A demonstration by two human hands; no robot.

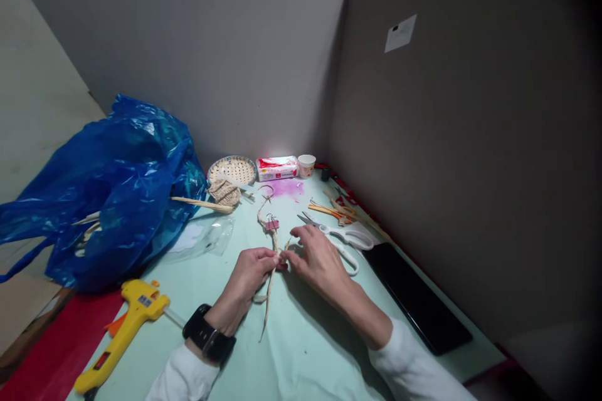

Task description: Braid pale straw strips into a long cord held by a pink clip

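Observation:
A pale braid of dried plant fibre (275, 239) runs up the middle of the table, curling at its far end. A pink binder clip (271, 224) grips it above my hands. My left hand (254, 269), with a black watch on the wrist, pinches the braid at its near end. My right hand (320, 260) meets it there, thumb and fingers bent around a short upright strand; the exact contact is partly hidden. Loose strand ends (268, 310) hang toward me below the fingers. White-handled scissors (350, 237) lie just beyond my right hand.
A blue plastic bag (126, 175) bulges at left, a yellow glue gun (125, 332) nearer me. At the back stand a woven basket (232, 170), a tissue pack (277, 168) and a paper cup (306, 165). A black flat device (416, 297) lies right, beside a grey partition (451, 138).

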